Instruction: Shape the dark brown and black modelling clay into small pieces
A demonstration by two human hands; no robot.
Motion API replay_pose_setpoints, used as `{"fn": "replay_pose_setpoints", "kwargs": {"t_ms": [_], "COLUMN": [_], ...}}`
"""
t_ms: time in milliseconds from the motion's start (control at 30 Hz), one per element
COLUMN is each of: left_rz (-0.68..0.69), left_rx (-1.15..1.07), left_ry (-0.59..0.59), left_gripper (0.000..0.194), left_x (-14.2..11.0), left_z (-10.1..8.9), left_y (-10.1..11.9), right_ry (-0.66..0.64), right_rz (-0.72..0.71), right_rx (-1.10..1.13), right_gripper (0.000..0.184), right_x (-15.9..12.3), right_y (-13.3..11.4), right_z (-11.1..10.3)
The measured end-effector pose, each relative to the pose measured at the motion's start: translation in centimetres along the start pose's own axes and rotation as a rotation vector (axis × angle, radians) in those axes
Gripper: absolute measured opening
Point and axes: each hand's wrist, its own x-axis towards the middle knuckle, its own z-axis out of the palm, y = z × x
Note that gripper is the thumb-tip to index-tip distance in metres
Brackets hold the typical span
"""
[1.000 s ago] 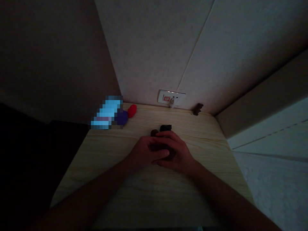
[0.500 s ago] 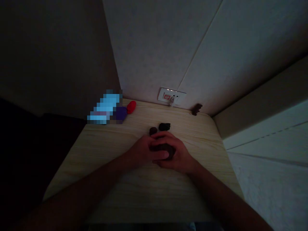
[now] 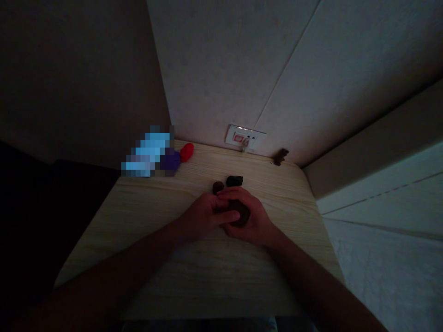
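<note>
A dark brown, rounded lump that looks like modelling clay (image 3: 242, 213) is held between my hands above the middle of the table. My left hand (image 3: 207, 214) is closed against its left side, with the thumb lying across its face. Curled round the right and far side is my right hand (image 3: 258, 219), its fingertips meeting those of the left. The lump's left part and underside are hidden by the fingers. Just beyond the hands lie a small brown ball (image 3: 218, 186) and a black lump (image 3: 234, 180), side by side.
At the table's (image 3: 155, 203) far left are a red lump (image 3: 187, 152), a purple lump (image 3: 171, 160) and a bright, pixelated object (image 3: 147, 154). A dark brown, jagged piece (image 3: 281, 157) lies at the back right by the wall. A socket plate (image 3: 245, 137) is on the wall.
My left thumb has shifted slightly on the brown lump, and more of the lump's face shows. The whole view has moved a little; the other things lie as before.
</note>
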Motion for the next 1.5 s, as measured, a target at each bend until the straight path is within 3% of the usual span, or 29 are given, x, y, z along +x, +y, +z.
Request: {"fn": "replay_pose_setpoints", "kwargs": {"t_ms": [133,333,467,567,667,800,933,1133,1233,1400,1500], "left_rz": [-0.062,-0.111,-0.101,-0.088,-0.091,-0.073,-0.01,-0.037,-0.061,-0.116,-0.083], "left_rx": [-0.003,-0.09,-0.148,-0.199,-0.216,-0.237,-0.315,-0.51,-0.411,-0.197,-0.125], "left_ry": [-0.037,0.056,0.13,0.17,0.17,0.145,0.183,0.267,0.252,0.123,0.13], "left_gripper": [0.016,0.022,0.024,0.035,0.051,0.064,0.047,0.029,0.027,0.026,0.025], "left_x": [-0.1,-0.1,0.0,0.0,-0.1,0.0,0.1,0.4,0.4,0.2,0.1], "left_z": [-0.3,0.3,0.7,0.7,0.7,0.7,1.0,1.1,1.1,1.1,1.1], "left_y": [0.3,0.1,0.0,-0.1,-0.1,-0.2,-0.2,0.0,0.0,0.2,0.4], "right_ry": [-0.058,0.068,0.072,0.043,0.027,0.017,0.091,0.222,0.238,0.216,0.178], "right_rz": [0.016,0.056,0.081,0.059,0.027,0.059,0.064,0.047,0.036,0.013,0.006], "right_rx": [0.044,-0.038,-0.1,-0.06,-0.011,0.011,-0.037,-0.168,-0.181,-0.134,-0.121], "right_gripper": [0.039,0.027,0.049,0.061,0.056,0.035,0.024,0.018,0.022,0.025,0.023], "right_x": [0.1,-0.3,-0.3,-0.1,0.0,0.0,0.0,0.1,0.1,-0.1,-0.1], "right_y": [0.0,0.2,0.3,0.4,0.4,0.2,0.2,0.4,0.2,0.2,0.2], "right_z": [-0.4,0.1,0.1,-0.1,-0.2,-0.3,-0.3,-0.5,-0.5,-0.1,0.2]}}
